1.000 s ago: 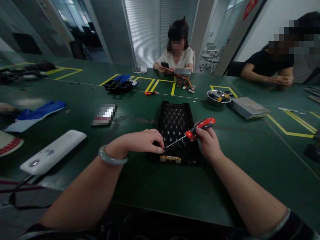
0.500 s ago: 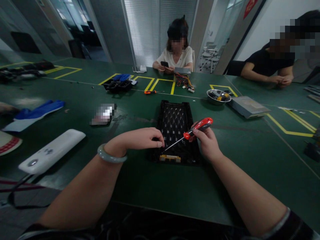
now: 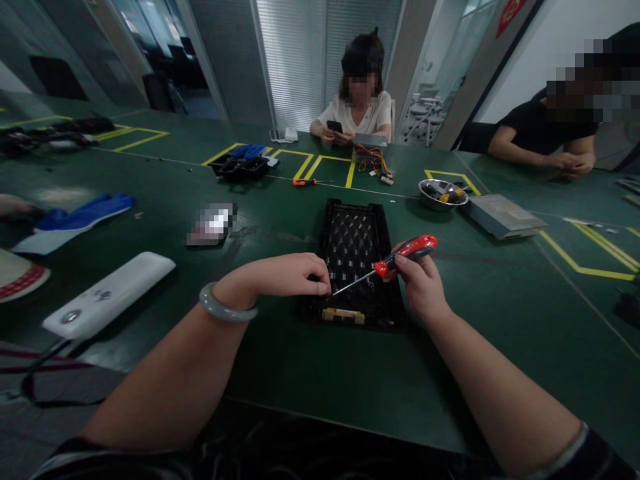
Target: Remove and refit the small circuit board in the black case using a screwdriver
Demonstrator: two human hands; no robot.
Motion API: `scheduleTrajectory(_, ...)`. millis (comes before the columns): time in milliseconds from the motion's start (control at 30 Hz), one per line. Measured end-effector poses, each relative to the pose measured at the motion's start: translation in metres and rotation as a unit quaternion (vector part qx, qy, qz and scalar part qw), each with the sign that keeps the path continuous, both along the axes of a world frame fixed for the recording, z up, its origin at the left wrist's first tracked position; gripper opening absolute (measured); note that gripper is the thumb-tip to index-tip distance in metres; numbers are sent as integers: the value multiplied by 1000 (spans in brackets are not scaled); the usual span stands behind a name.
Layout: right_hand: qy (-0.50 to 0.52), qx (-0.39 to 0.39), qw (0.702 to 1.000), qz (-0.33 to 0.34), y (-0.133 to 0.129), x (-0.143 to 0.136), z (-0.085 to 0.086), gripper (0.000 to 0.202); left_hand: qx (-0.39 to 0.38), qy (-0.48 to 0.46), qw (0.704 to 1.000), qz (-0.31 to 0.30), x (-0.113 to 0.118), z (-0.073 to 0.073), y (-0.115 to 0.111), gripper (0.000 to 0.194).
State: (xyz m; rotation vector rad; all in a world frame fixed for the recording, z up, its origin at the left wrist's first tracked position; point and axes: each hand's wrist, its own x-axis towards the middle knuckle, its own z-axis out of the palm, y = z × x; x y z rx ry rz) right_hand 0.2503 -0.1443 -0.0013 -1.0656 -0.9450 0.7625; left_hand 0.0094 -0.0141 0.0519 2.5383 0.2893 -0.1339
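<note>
A black plastic panel (image 3: 353, 250) with a patterned middle lies on the green table, a yellow-brown connector piece (image 3: 343, 315) at its near end. My right hand (image 3: 417, 277) grips the red and black handle of a screwdriver (image 3: 410, 255), whose shaft slants down to the left over the panel. Its tip is beside the fingertips of my left hand (image 3: 305, 273). The left fingers are pinched together at the panel's left edge; whatever is between them is too small to make out.
White oblong device (image 3: 110, 293) and blue glove (image 3: 90, 212) at left; blurred phone-like object (image 3: 213, 225) nearer the middle. Beyond the panel: black tray (image 3: 240, 167), orange screwdriver (image 3: 304, 182), wires (image 3: 373, 160), metal bowl (image 3: 443, 195), grey flat box (image 3: 503, 215). Two people sit across.
The screwdriver tip has lifted from near the connector piece to my left fingertips, and my right hand has moved slightly right. The whole view has shifted a little.
</note>
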Motion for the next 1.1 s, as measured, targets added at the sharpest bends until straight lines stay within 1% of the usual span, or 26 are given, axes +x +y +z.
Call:
scheduleTrajectory(167,1,20,999,27,-1,-2,-1,13,0,-1,1000,-6,0,2,-1,21)
scheduleTrajectory(400,-10,55,997,49,-4,-1,0,13,-1,5,1000,-3,-1,1,-1,22)
scheduleTrajectory(667,-45,68,995,52,-5,-1,1,16,-3,4,1000,-4,-1,0,0,23)
scheduleTrajectory(900,-57,70,994,61,-7,0,2,18,-2,0,1000,-8,-1,-1,0,23)
scheduleTrajectory(1100,-58,74,994,56,-8,-1,4,19,4,1,1000,-7,-1,-2,1,21)
